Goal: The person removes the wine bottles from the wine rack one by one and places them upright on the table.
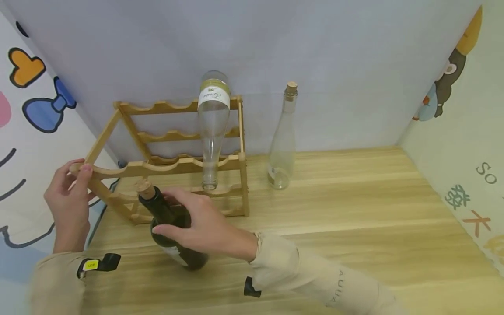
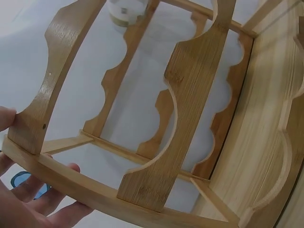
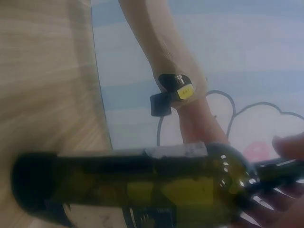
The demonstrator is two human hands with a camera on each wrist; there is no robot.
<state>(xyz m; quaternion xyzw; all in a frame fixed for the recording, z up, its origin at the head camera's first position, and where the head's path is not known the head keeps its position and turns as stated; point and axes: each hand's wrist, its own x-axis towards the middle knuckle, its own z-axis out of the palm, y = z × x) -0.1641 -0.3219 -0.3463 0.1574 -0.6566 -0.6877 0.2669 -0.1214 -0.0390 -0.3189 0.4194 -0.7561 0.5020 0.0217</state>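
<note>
My left hand [image 1: 71,197] grips the near left top corner of a wooden wine rack [image 1: 189,165]; in the left wrist view its thumb and fingers wrap the end rail. My right hand [image 1: 204,221] holds a dark green wine bottle [image 1: 173,218] round the neck and shoulder. This bottle is tilted in front of the rack, its cork [image 1: 145,190] toward the rack's left front. In the right wrist view the green bottle [image 3: 142,185] shows a partly visible label. A clear bottle [image 1: 214,118] with a white label lies in the rack's top right, neck toward me.
A clear corked bottle [image 1: 282,148] stands upright on the wooden table [image 1: 354,210] right of the rack. Behind is a pale wall [image 1: 334,65]; printed panels border the left [image 1: 31,144] and right [image 1: 453,166] sides.
</note>
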